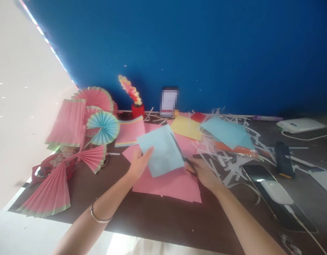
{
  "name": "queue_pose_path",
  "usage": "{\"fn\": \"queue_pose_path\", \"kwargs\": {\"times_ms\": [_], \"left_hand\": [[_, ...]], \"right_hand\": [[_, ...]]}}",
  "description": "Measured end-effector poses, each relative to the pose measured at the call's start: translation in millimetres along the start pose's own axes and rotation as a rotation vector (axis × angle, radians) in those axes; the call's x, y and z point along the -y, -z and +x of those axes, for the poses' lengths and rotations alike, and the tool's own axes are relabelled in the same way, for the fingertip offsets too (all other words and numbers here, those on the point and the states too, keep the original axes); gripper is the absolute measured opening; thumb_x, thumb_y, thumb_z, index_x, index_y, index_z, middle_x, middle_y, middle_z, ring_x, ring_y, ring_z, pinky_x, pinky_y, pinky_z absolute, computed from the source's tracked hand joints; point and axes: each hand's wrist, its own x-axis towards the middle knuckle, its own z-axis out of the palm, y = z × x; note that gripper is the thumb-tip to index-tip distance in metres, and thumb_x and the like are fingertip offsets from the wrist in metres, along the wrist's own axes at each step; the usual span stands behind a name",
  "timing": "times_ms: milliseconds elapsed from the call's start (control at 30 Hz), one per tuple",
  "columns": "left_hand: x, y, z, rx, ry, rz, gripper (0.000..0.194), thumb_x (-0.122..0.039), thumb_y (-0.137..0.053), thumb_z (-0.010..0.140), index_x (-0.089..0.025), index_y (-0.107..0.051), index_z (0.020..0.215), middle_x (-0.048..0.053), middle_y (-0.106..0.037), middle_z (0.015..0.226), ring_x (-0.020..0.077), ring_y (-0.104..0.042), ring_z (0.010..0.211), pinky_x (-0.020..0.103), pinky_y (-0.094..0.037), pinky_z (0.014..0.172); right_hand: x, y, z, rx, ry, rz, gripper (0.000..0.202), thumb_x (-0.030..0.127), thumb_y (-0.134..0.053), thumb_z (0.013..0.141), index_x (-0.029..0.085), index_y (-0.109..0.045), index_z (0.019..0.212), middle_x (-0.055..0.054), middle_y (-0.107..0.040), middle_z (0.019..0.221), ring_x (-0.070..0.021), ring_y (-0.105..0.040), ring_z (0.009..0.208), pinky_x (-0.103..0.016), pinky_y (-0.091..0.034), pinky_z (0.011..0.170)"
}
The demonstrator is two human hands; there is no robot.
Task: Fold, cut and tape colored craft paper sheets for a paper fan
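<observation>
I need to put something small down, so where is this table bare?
Bare table shows between the left forearm and right forearm, in front of the pink sheets, and between the left forearm and the nearest pink fan. It's crowded mid-table around the light blue sheet, and rightward with white paper strips and the phone.

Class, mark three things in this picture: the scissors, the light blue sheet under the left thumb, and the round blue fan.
Scissors point(179, 150), head view: on the dark blades.
Light blue sheet point(164, 151), head view: middle of its upper face.
Round blue fan point(103, 128), head view: centre of its pleats.
</observation>
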Motion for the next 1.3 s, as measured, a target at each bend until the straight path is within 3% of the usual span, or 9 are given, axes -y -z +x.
{"fn": "queue_pose_path", "kwargs": {"times_ms": [167,300,533,1300], "left_hand": [[-0.1,2.2,4.5,-0.109,-0.07,0.086,0.032,-0.043,-0.06,0.076,-0.014,-0.068,0.087,0.005,-0.067,0.079,0.0188,-0.06,0.078,0.028,-0.047,0.068],[3.1,2.0,2.4,-0.099,-0.039,0.13,0.029,-0.042,-0.06,0.076,-0.014,-0.067,0.079,0.004,-0.064,0.074,0.0151,-0.057,0.069,0.024,-0.044,0.059],[3.9,-0.2,-0.3,-0.058,-0.02,0.16,0.029,-0.041,-0.059,0.077,-0.014,-0.062,0.072,0.0,-0.053,0.062,0.0095,-0.046,0.056,0.021,-0.036,0.048],[1.1,-2.9,-2.1,-0.037,-0.005,0.156,0.031,-0.042,-0.06,0.076,-0.014,-0.057,0.062,0.0,-0.051,0.058,0.01,-0.045,0.054,0.022,-0.035,0.048]], "right_hand": [[-4.1,1.1,0.7,0.011,0.035,0.0,0.041,0.051,-0.049,0.079,0.02,-0.039,0.053,0.002,-0.043,0.048,-0.0105,-0.038,0.046,-0.026,-0.032,0.048],[-6.8,3.6,0.9,-0.004,0.081,-0.057,0.046,0.059,-0.048,0.078,0.02,-0.045,0.053,0.0,-0.047,0.05,-0.0145,-0.045,0.052,-0.029,-0.038,0.053],[-10.6,5.6,0.1,-0.041,0.107,-0.085,0.047,0.059,-0.048,0.079,0.02,-0.05,0.054,-0.002,-0.051,0.054,-0.019,-0.049,0.06,-0.031,-0.04,0.058],[-7.7,1.4,-0.9,-0.046,0.064,-0.091,0.048,0.063,-0.045,0.079,0.02,-0.05,0.059,-0.001,-0.047,0.054,-0.0188,-0.048,0.059,-0.032,-0.039,0.058]]}}
